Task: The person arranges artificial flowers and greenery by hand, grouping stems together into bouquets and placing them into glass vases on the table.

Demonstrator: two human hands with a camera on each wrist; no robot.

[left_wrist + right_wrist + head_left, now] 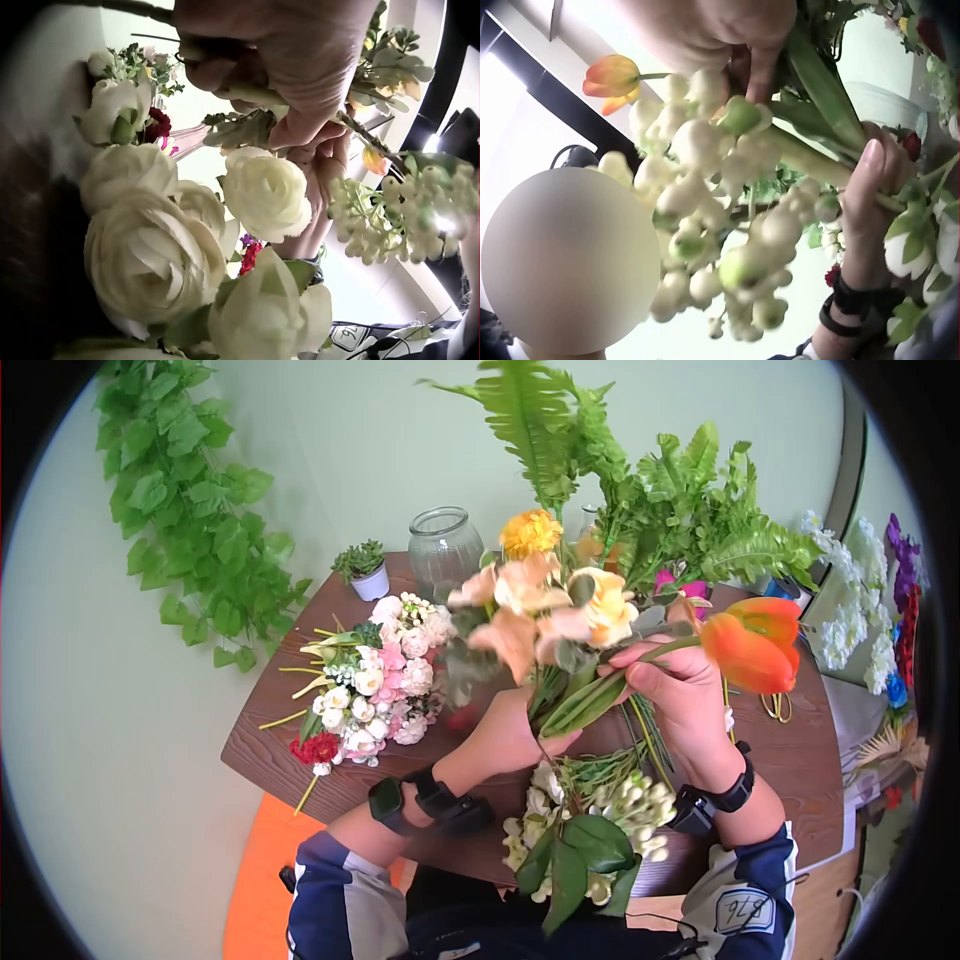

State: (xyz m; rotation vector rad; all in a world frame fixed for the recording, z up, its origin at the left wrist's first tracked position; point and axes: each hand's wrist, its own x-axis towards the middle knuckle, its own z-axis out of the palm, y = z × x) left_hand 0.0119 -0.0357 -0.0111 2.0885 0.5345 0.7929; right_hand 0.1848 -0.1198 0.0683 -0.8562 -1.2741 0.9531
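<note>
In the head view my left hand grips a bundle of green stems below peach flowers, a cream rose and a yellow flower. The right wrist view shows that left hand with fingers curled round the stems. My right hand pinches a green stem by the orange tulip, thumb and fingers against the bundle. Close under both hands lie white flowers with cream berry sprigs and broad green leaves. White roses fill the left wrist view's foreground.
White, pink and red flowers lie on the left of the brown table. Behind stand a glass jar and a small potted succulent. Tall ferns rise at the back; gold-handled scissors lie at the right.
</note>
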